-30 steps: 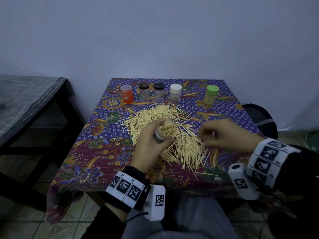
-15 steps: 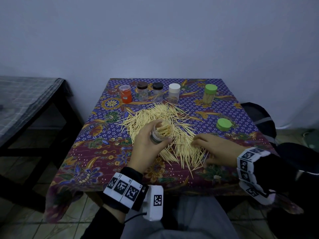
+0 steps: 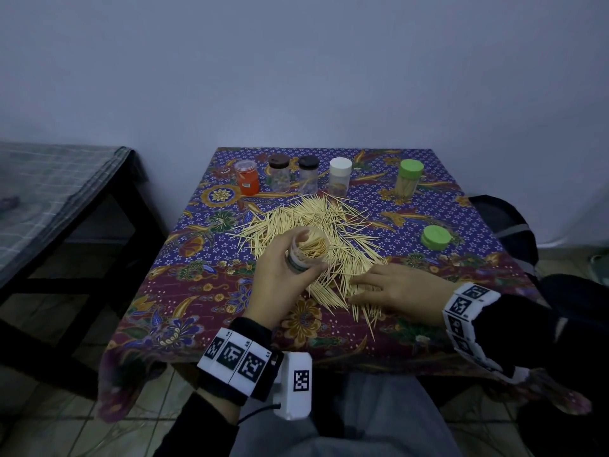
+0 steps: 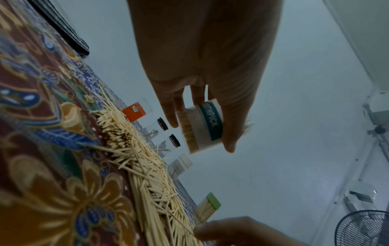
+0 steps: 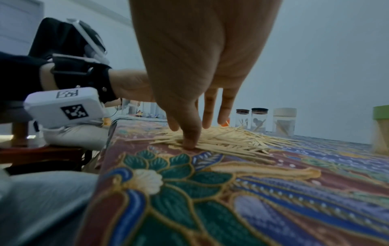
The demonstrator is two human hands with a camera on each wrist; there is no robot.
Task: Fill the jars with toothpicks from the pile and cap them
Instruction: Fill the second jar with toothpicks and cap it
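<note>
My left hand [image 3: 280,275] grips an uncapped clear jar [image 3: 308,250] with a teal label [image 4: 211,123], held above the toothpick pile [image 3: 316,225] and packed with toothpicks. My right hand [image 3: 395,286] lies flat on the pile's near right edge, its fingers [image 5: 190,133] straight and pressing down on toothpicks. A loose green cap [image 3: 435,237] lies on the cloth to the right of the pile. At the back stand an orange jar [image 3: 247,178], two dark-capped jars [image 3: 279,173], a white-capped jar [image 3: 340,176] and a green-capped jar [image 3: 409,178] full of toothpicks.
The table [image 3: 184,285] wears a patterned batik cloth and stands against a plain wall. A dark side table [image 3: 66,179] with a checked cover stands to the left. A dark bag [image 3: 504,225] sits past the right edge. A fan [image 4: 362,228] shows in the left wrist view.
My right hand has come down from mid-air, left the green cap on the cloth at the right, and settled flat on the pile's near edge. The left hand still holds the jar.
</note>
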